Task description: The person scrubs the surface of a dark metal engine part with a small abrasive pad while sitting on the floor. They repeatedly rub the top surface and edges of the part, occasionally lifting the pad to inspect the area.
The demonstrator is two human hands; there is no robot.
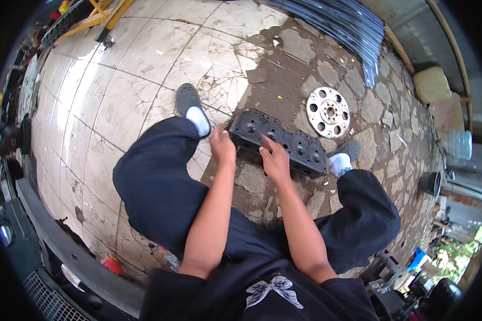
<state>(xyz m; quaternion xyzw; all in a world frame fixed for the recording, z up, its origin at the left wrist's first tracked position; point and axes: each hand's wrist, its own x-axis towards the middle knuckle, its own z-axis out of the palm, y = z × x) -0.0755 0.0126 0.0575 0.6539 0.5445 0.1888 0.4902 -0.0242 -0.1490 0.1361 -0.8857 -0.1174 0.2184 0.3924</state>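
Note:
A long black metal engine cylinder head with several round holes lies on the dirt and stone ground between my feet. My left hand grips its near left end, fingers curled over the edge. My right hand rests on its near long edge, fingers pressed on top of it. I am crouched or seated above it, my legs in dark trousers spread to either side.
A round silver perforated metal disc lies on the stones beyond the block. Cracked white tiles cover the ground to the left. Corrugated sheets lie at the top right. A red can and a vehicle bumper sit at the lower left.

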